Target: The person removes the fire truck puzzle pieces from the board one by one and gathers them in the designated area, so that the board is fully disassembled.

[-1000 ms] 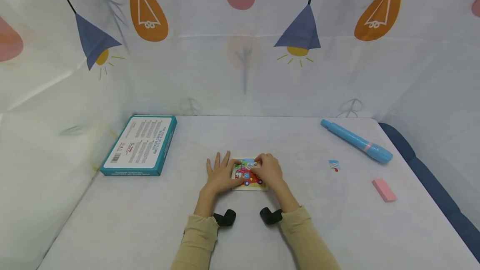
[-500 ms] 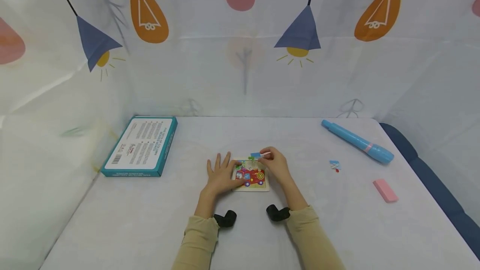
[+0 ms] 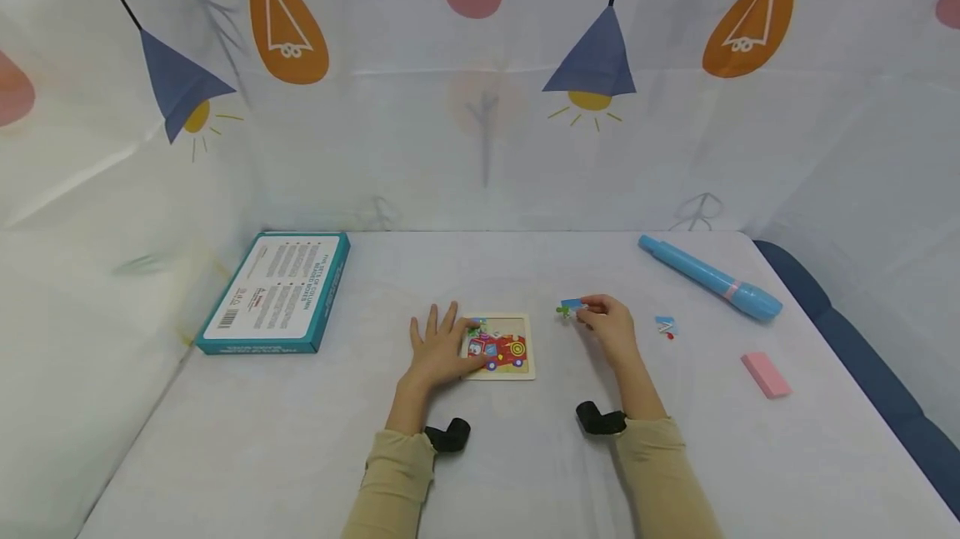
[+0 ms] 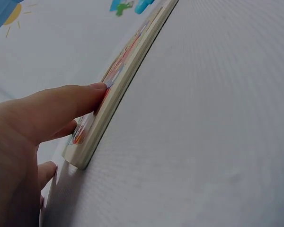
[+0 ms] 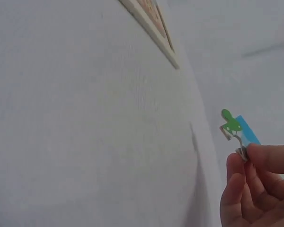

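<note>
A small wooden jigsaw puzzle (image 3: 498, 353) with a red fire engine lies on the table, its upper right part showing bare wood. My left hand (image 3: 438, 353) rests over its left side with fingers spread. In the left wrist view, the thumb (image 4: 92, 92) presses on the picture near the frame's edge. Between thumb and fingers, my right hand (image 3: 611, 329) pinches a blue and green puzzle piece (image 5: 233, 125), held above the table right of the puzzle. Another puzzle piece (image 3: 666, 326), blue with a red spot, lies farther right.
At the back left lies a teal and white box (image 3: 274, 293). A light blue marker-shaped tube (image 3: 710, 276) is at the back right, with a pink block (image 3: 766, 375) nearer. White printed curtains (image 3: 405, 147) hang behind the table.
My right hand has lifted the puzzle piece out of the board's upper right and carried it to the right. My left hand has stayed on the puzzle.
</note>
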### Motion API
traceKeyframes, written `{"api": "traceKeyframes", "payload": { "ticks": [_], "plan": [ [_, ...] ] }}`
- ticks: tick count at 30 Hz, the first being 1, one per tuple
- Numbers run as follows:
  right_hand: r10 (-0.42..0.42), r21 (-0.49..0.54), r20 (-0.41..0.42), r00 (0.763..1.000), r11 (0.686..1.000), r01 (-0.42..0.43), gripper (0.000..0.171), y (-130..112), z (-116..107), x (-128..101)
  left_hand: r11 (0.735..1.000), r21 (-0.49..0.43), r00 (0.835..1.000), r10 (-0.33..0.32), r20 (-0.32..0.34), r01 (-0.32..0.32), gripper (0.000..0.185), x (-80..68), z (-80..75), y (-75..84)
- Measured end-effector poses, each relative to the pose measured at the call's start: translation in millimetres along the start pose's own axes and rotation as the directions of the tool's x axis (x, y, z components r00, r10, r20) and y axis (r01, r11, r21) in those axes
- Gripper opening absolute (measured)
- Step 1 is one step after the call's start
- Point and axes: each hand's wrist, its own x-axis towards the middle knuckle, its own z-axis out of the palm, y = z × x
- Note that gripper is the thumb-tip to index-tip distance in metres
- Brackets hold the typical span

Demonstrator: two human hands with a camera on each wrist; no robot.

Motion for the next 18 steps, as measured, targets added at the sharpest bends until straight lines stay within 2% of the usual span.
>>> {"api": "traceKeyframes", "payload": {
  "ticks": [7, 18],
  "plan": [
    [0.017, -0.102, -0.107, 0.994, 0.994, -0.028, 0.033, 18, -29, 1, 1.000, -0.017, 1.000, 0.007, 0.003, -0.007, 0.062, -1.0, -1.1, -1.9],
    [0.115, -0.142, -0.237, 0.965, 0.978, -0.151, 0.035, 38, -63, -4, 0.999, -0.041, 1.000, 0.002, 0.014, -0.001, 0.063, 0.8, 2.3, -3.8]
  ]
}}
